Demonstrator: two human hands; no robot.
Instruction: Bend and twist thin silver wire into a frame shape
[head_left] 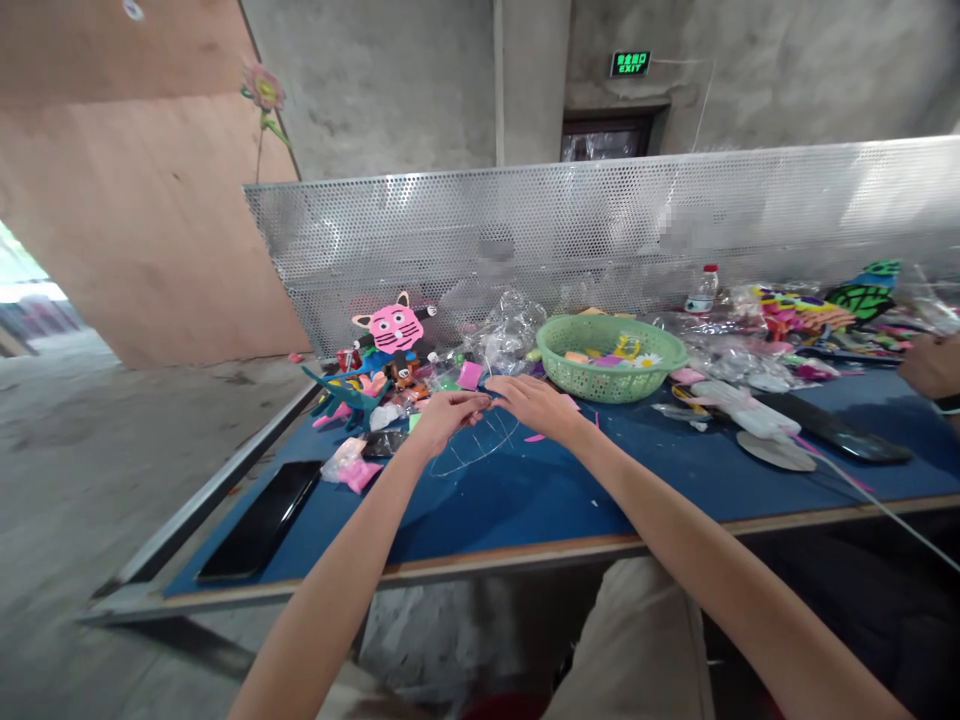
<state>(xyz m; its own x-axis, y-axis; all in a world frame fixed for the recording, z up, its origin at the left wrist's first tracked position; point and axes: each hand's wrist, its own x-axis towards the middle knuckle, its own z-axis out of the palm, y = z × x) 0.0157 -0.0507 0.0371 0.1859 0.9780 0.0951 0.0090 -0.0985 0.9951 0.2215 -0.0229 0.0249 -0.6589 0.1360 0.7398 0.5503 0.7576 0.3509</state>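
My left hand (444, 422) is over the blue table top (510, 520), thumb and fingers pinched together. My right hand (536, 406) meets it from the right, its fingertips closed close to the left ones. Whatever sits between the fingertips is too small to make out. Beneath the hands, thin white lines (474, 462) form a curved outline with cross strokes; whether drawn or wire, I cannot tell. A pink square piece (470, 375) lies just behind my hands.
A green basket (611, 385) holds colourful pieces. A pink cat face (390, 328) stands among small figures at the left. A black phone (261, 520) lies near the left edge. At the right are a corded white object (742, 408), a bottle (703, 292) and another person's hand (934, 368).
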